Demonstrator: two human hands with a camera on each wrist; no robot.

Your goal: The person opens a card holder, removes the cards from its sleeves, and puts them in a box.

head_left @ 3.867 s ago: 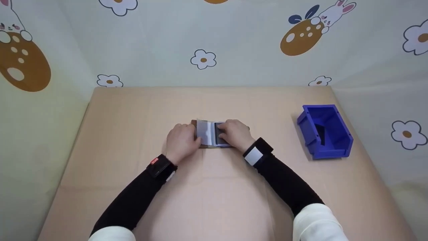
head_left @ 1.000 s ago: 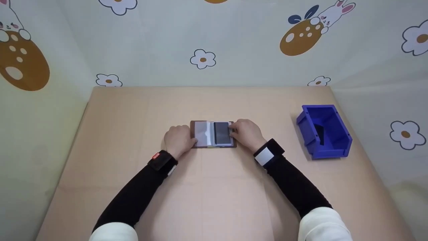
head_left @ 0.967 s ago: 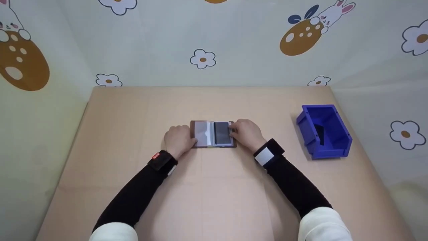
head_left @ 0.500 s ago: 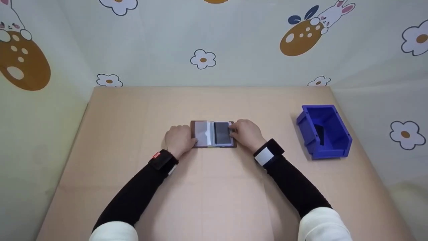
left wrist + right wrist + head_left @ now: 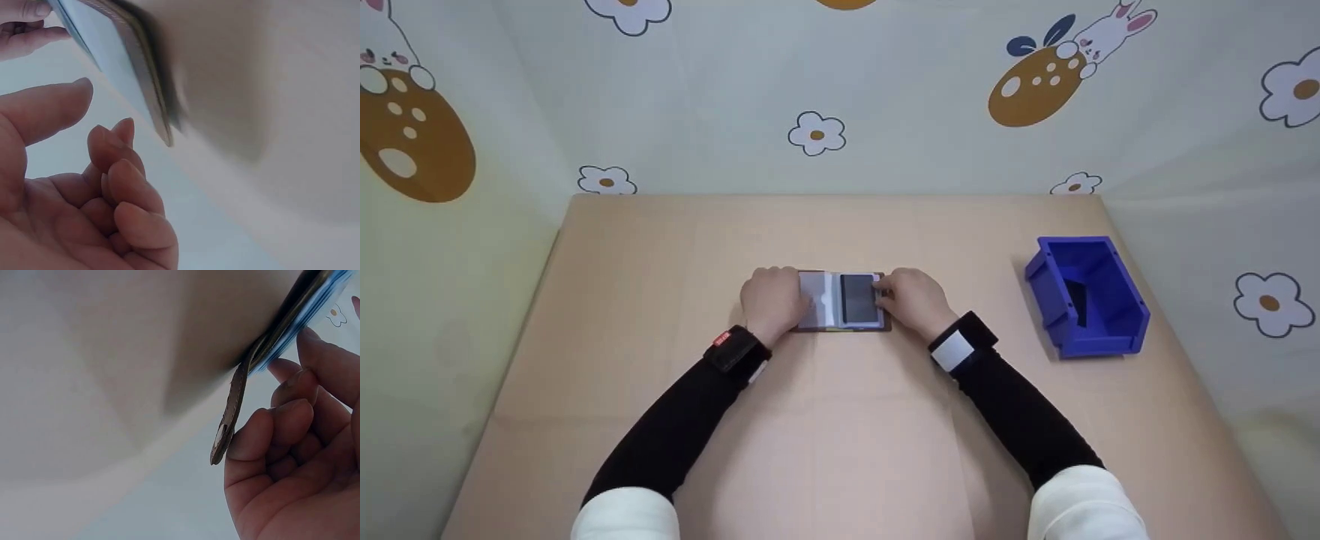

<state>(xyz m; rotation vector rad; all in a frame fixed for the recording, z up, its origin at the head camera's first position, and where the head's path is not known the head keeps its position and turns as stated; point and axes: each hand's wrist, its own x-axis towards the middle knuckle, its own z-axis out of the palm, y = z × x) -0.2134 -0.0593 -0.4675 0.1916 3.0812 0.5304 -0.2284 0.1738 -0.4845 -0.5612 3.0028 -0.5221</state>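
Observation:
A brown card holder (image 5: 840, 300) lies spread on the middle of the tan table (image 5: 840, 435), clear sleeves on its left page and a dark card (image 5: 857, 298) on its right page. My left hand (image 5: 771, 300) covers the holder's left edge. In the left wrist view its fingers (image 5: 121, 180) are loosely curled just off the holder's edge (image 5: 140, 73). My right hand (image 5: 911, 300) sits at the right edge with curled fingers (image 5: 281, 433) against the sleeves, beside the holder's snap strap (image 5: 228, 422).
A blue plastic bin (image 5: 1086, 296) stands at the table's right side with a dark card inside. Patterned cloth walls close in the back and both sides.
My left hand has slid right from beside the holder onto its left page. The right hand and the holder have stayed put for the last second.

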